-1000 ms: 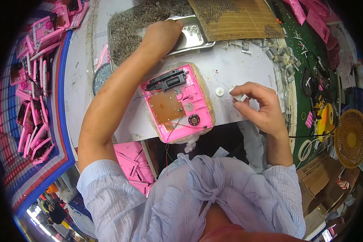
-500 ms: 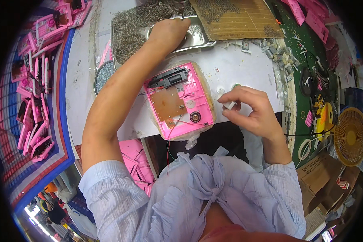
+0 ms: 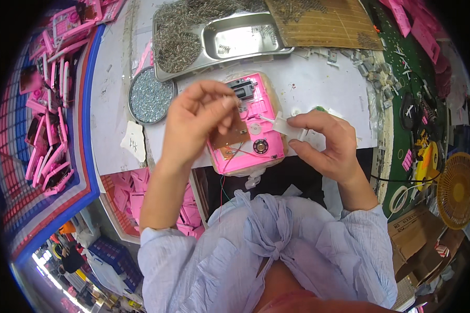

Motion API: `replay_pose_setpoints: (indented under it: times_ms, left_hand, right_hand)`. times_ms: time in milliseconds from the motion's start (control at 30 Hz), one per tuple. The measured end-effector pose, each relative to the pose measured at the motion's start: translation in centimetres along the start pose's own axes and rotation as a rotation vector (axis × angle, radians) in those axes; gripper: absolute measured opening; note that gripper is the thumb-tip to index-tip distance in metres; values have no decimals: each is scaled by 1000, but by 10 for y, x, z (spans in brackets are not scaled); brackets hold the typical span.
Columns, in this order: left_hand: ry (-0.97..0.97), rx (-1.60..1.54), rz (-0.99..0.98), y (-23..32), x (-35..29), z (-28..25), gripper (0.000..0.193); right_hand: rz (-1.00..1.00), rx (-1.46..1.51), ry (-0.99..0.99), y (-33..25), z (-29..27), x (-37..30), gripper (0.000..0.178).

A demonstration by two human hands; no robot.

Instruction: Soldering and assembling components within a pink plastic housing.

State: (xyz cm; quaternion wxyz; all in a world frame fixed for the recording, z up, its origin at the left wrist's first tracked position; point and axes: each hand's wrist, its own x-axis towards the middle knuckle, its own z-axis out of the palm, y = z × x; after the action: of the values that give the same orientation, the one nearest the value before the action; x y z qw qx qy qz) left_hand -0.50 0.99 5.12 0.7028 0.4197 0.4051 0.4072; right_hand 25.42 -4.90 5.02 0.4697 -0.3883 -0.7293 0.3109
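Observation:
My left hand (image 3: 197, 117) is pinched over the left side of a pink plastic housing (image 3: 240, 165), holding what looks like a small metal spring, blurred at its fingertips. At the housing's right edge, my right hand (image 3: 329, 141) grips a white plastic part (image 3: 287, 128) between thumb and fingers. A thin stem on that part points left over the housing. Inside the housing sit a black mechanism (image 3: 243, 89), a brown circuit board (image 3: 230, 140), partly behind my left hand, and a round speaker (image 3: 260, 146). Thin wires hang off its near edge.
Beyond the housing stands a metal tray (image 3: 193, 72) heaped with springs, partly under a cardboard sheet (image 3: 324, 23). A round dish of small screws (image 3: 151, 96) sits to the left. Small grey-white parts (image 3: 384, 78) lie at right; pink housings (image 3: 49, 120) pile up far left.
My left hand has come back from the spring tray to just above the housing. My right hand has stayed nearby, and the white part is now turned with its stem over the housing.

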Motion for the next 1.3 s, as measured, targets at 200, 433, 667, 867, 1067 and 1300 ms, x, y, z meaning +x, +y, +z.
replay_pose_setpoints:
  times_ms: [200,433,667,867,1067,1300]
  left_hand:
    - [-24,-348,-82,-26,-31,6,17]
    - [-78,-285,-151,-41,-41,10,17]
    - [-127,744,76,-14,-54,14,23]
    - [-210,1342,478,-33,-5,30,19]
    - [-317,1489,300,-31,4,40,19]
    - [-370,1489,244,-27,16,38,12]
  right_hand:
    - [-68,83,-27,0,14,5,35]
    - [-114,-14,-234,4,11,3,39]
    - [351,490,-189,18,-6,-47,29]
    - [526,844,5,23,-12,-54,36]
    - [515,817,35,24,-17,-54,36]
    - [545,731,25,24,-18,-48,30]
